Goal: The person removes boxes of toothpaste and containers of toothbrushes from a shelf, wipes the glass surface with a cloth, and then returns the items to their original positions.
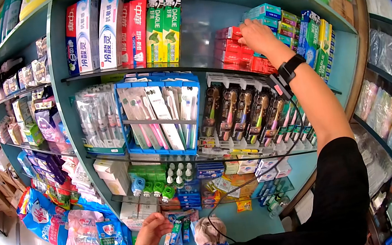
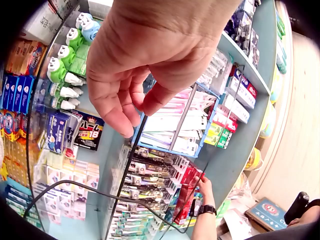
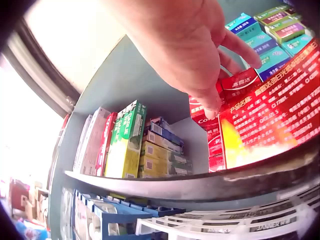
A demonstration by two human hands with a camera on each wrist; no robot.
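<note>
Up on the top shelf, my right hand (image 1: 260,36) is at the stack of red toothpaste boxes (image 1: 231,47), beside teal boxes (image 1: 265,11). In the right wrist view the right hand (image 3: 187,55) has its thumb against a red box (image 3: 240,82), its other fingers reaching over the top; whether it grips the box is unclear. My left hand (image 1: 152,231) hangs low before the lower shelves, fingers bent loosely and holding nothing. The left wrist view shows that left hand (image 2: 145,65) in front of the blue toothbrush rack (image 2: 172,125).
Green and yellow Darlie boxes (image 1: 172,30) stand left of the red stack. Below are the blue rack (image 1: 160,115), hanging toothbrushes (image 1: 235,117) and small bottles (image 1: 179,173). A black cable (image 1: 249,179) runs from the right wrist. Detergent bags (image 1: 44,219) lie at lower left.
</note>
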